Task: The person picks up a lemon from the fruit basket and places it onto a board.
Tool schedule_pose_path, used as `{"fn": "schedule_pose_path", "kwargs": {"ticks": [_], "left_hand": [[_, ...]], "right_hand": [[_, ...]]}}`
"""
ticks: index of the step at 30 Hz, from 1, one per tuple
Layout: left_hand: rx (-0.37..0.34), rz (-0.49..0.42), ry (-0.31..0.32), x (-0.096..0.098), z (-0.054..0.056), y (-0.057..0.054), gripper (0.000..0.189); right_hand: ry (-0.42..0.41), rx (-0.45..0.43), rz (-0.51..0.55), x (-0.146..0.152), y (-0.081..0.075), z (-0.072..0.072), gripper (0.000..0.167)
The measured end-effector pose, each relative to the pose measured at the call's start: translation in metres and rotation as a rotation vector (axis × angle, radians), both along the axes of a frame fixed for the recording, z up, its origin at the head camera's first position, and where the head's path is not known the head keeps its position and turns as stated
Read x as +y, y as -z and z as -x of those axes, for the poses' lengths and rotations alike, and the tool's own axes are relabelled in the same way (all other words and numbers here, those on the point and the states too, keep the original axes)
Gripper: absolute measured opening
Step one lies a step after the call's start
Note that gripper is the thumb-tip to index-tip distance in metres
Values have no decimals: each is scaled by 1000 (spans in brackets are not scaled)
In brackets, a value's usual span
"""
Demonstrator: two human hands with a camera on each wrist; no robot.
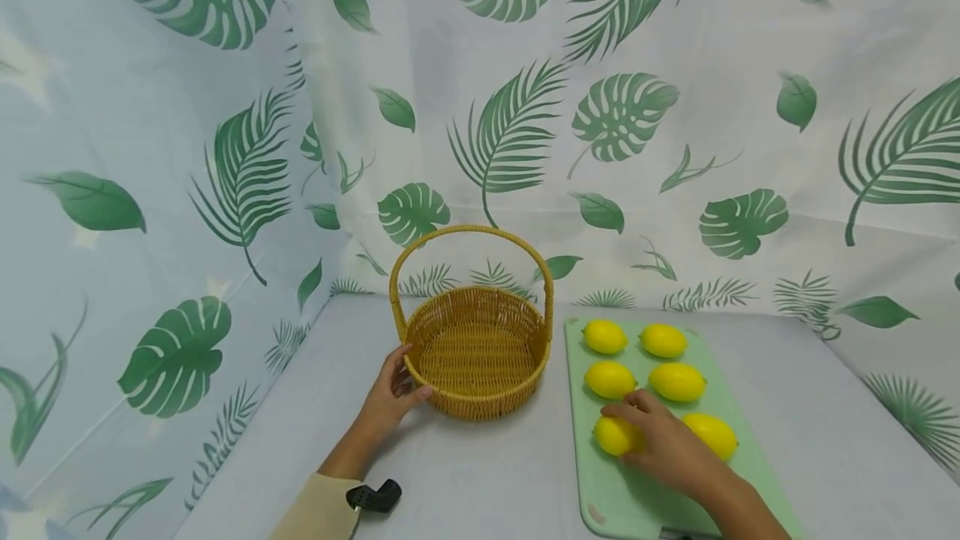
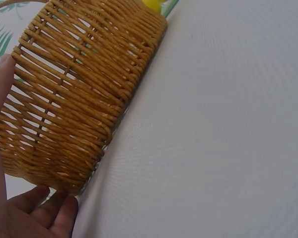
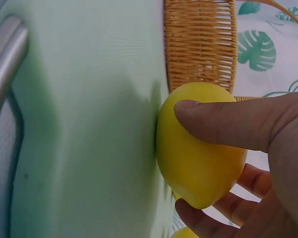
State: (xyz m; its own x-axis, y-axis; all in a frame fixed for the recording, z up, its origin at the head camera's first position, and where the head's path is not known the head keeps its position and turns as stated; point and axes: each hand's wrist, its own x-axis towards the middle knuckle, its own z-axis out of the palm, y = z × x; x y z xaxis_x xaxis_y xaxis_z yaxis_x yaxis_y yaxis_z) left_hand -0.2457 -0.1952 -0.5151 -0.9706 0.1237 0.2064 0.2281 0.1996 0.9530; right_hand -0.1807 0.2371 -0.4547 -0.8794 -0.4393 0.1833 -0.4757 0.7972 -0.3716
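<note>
A round wicker basket (image 1: 480,407) with a tall arched handle stands upright on the table. My left hand (image 1: 393,394) holds its left side, with fingers at the rim and the thumb against the front wall. Its wall fills much of the left wrist view, between that thumb and the curled fingers (image 2: 64,210). To the right, my right hand (image 1: 663,444) grips a yellow lemon (image 3: 198,153) between thumb and fingers, on or just at the surface of a light green cutting board (image 1: 600,490). Several more lemons lie on this board in two columns, among them one lemon (image 1: 677,382) farther back.
A white cloth (image 1: 480,490) covers the table. Leaf-printed curtains (image 1: 510,107) close off the back and the left side. A silver bar-shaped handle (image 3: 7,64) shows at the board's edge in the right wrist view. Between basket and board runs a narrow strip of cloth.
</note>
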Motion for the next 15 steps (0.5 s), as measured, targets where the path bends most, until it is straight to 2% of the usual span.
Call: {"fn": "schedule_pose_path", "kwargs": {"ticks": [4,8,15], "left_hand": [[-7,-19,10,1,-2,-1,88],[-10,-7,-7,2,-3,-3,87],[14,8,-12,0,-5,-3,86]], "right_hand": [[-5,6,-4,1,0,-2,55],[11,9,5,-1,1,-2,59],[95,-40,19,-8,0,0,71]]}}
